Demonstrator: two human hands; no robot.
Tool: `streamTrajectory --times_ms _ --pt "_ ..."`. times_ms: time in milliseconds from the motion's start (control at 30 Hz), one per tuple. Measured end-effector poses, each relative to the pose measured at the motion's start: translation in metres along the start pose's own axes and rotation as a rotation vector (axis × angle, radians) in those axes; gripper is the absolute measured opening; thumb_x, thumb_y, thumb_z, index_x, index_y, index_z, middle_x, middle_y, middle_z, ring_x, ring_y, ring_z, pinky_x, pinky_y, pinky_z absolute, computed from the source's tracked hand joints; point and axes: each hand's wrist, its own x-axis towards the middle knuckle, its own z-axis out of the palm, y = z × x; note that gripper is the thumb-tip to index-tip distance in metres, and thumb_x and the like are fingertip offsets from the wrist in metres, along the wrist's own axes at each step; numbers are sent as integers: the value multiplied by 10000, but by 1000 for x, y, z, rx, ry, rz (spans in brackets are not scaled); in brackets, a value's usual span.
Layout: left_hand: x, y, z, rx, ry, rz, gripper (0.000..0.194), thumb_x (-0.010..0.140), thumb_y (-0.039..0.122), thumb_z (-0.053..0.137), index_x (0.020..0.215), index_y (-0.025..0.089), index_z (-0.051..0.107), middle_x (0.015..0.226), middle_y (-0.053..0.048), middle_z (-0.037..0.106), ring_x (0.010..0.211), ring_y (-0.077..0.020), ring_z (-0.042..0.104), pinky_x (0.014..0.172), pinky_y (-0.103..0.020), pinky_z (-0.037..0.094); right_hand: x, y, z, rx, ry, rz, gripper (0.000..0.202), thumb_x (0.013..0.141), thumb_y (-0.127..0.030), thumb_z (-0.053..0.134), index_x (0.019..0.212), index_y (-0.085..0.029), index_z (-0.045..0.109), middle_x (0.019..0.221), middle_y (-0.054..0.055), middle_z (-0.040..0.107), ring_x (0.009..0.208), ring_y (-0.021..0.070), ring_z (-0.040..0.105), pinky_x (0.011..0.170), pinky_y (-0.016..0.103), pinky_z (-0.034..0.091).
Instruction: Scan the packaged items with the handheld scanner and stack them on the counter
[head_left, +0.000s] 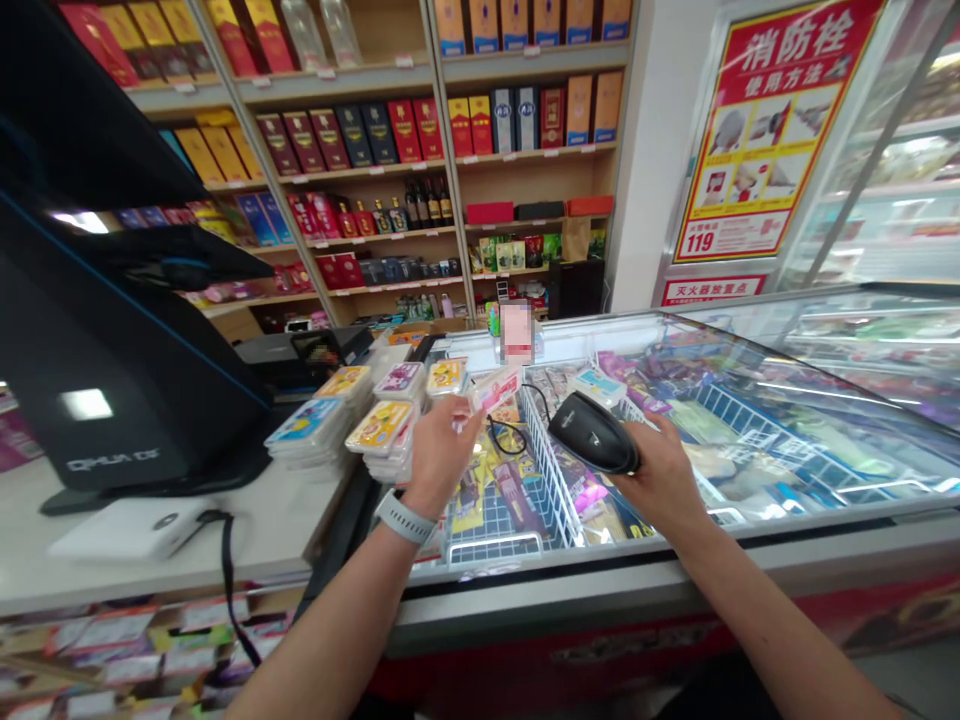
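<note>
My left hand (444,445), with a pale watch band on the wrist, pinches a small clear plastic pack with a pink-and-white label (496,388). In my right hand (666,470) is a black handheld barcode scanner (592,432), its head pointing left toward the pack. A cable (506,440) loops beneath the pack. To the left of my left hand stand stacks of flat clear packs with yellow labels (381,428), blue labels (306,422) and purple labels (399,380). A single light-blue pack (598,384) lies on the freezer glass beyond the scanner.
Under my hands is a glass-topped chest freezer (750,400) with white wire baskets (551,480) of wrapped goods. A black checkout terminal (112,350) and a white device (131,535) stand on the left counter. Shelves of boxes (367,135) line the back. A red poster (780,130) hangs right.
</note>
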Motion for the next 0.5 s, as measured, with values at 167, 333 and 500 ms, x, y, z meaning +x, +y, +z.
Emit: streamTrajectory --times_ms 167,333,500 --pt "-9 3 -54 616 60 413 190 864 260 579 1002 229 706 912 -49 716 934 -252 590 869 -429 403 0 -1 -1 -3 10 -1 197 800 -266 616 974 -198 555 837 28 642 789 215 621 993 460 350" --pt "-28 -17 -67 835 -9 533 207 903 202 520 1027 231 684 989 -46 702 996 -239 571 1010 -511 311 2 -1 -3 -7 23 -35 178 806 -262 605 964 -197 555 844 43 655 795 224 624 991 466 354" --pt "-37 -23 -55 1022 -150 596 224 896 109 467 966 183 667 971 -56 664 1020 -240 544 1106 -560 235 2 -2 -3 -14 21 -47 175 805 -266 610 957 -200 553 835 42 655 791 227 625 986 466 358"
